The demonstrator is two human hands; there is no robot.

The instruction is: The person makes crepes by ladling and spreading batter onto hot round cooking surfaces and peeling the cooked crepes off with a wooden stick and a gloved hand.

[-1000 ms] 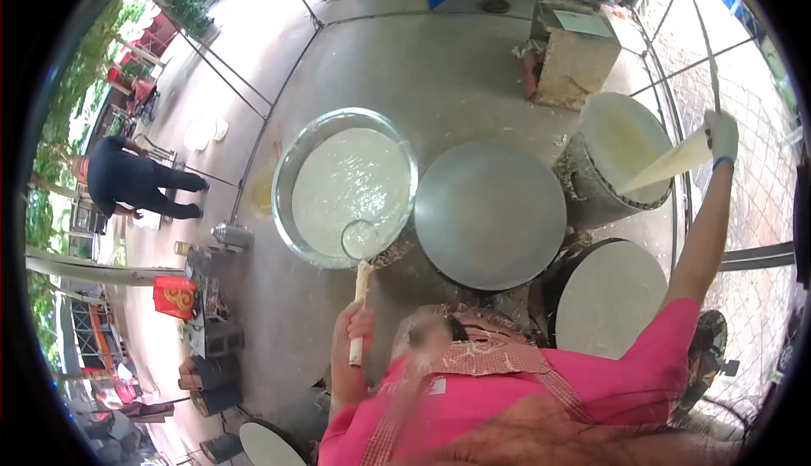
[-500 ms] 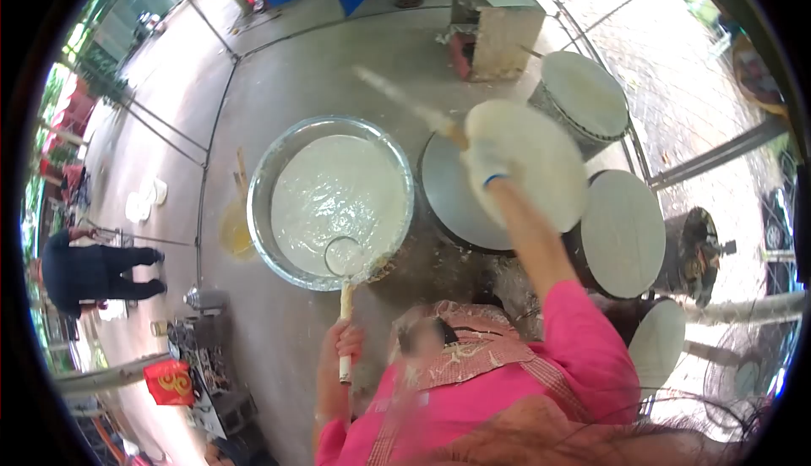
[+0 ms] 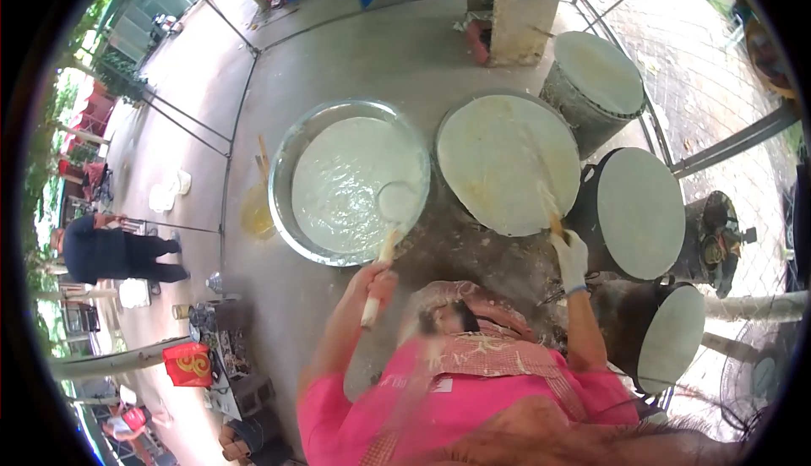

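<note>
My left hand (image 3: 372, 287) is closed around the handle of a ladle (image 3: 385, 246), whose round bowl sits in the white batter (image 3: 346, 179) near the right side of a large metal basin (image 3: 283, 212). My right hand (image 3: 572, 259), in a white glove, grips the wooden handle of a long, thin spatula (image 3: 551, 208). Its pale blade reaches across a round, off-white sheet (image 3: 494, 158), blending into it. That sheet covers nearly the whole top of a round griddle just right of the basin. Whether the blade touches the sheet, I cannot tell.
More round-topped drums, a far one (image 3: 598, 73), a right one (image 3: 642, 212) and a near one (image 3: 672, 339), stand along the right. A yellowish bowl (image 3: 258, 212) is left of the basin. A box-like stand (image 3: 519, 27) is farther off. Another person (image 3: 118, 249) stands at left.
My right hand has drawn back from above the griddle toward me. The round sheet it was carrying now lies flat on the griddle. The ladle has shifted rightward in the batter.
</note>
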